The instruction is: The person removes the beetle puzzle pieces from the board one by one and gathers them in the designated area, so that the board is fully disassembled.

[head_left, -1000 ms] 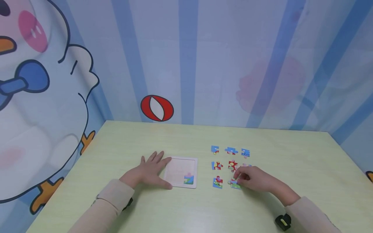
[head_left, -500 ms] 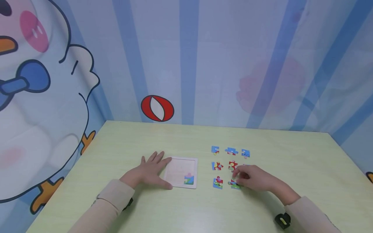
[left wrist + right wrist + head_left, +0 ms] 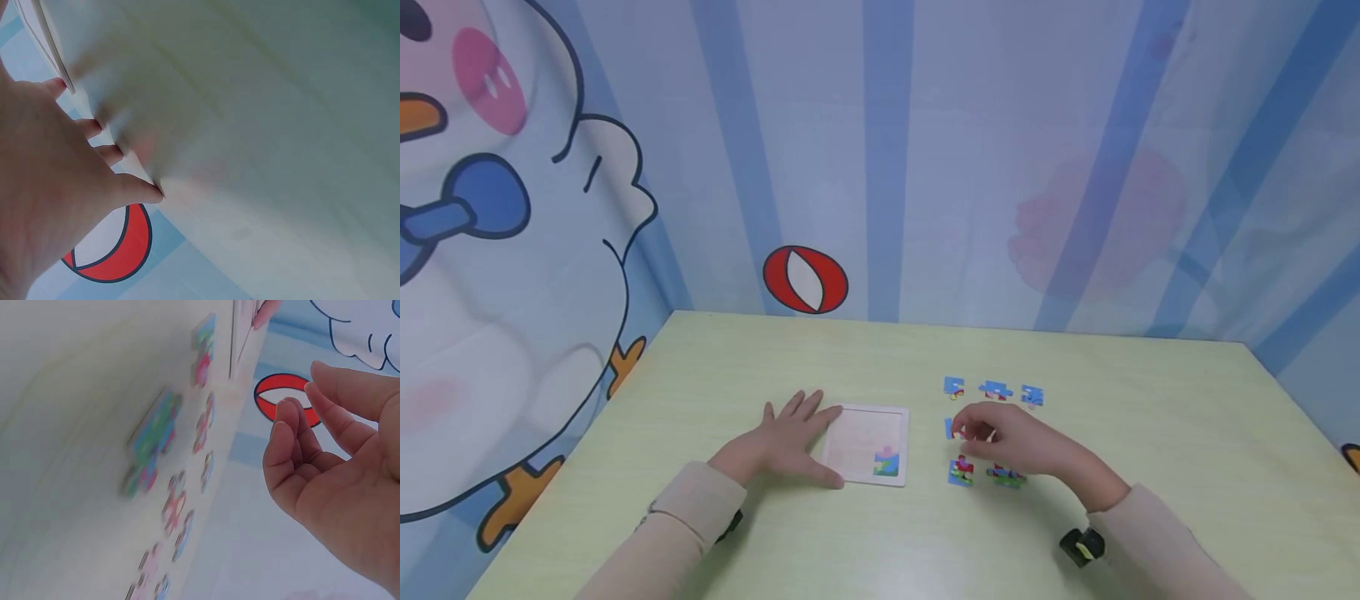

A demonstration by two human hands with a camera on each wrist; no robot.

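My left hand [image 3: 782, 446] lies at the left edge of the square puzzle tray [image 3: 904, 442], fingers spread, thumb and a fingertip touching its rim. One blue-green puzzle piece [image 3: 886, 463] sits in the tray's near right corner. My right hand [image 3: 1018, 437] hovers over the loose pieces, fingers loosely bent. In the right wrist view its thumb and fingers [image 3: 284, 444] are apart with nothing between them. Below it lies a green-edged puzzle piece [image 3: 1006, 477]; left of that is a blue, red and green piece [image 3: 961, 471]. The middle-row pieces are mostly hidden behind the hand.
Farther back on the pale wooden table [image 3: 775, 350] lie three blue-topped pieces, including a middle one [image 3: 996, 389]. A cloth backdrop [image 3: 955, 167] with stripes and cartoon figures stands behind the table.
My right hand has left the near middle piece and moved left and slightly away, over the middle row, holding nothing. That piece stays on the table. My left hand and the tray have not moved.
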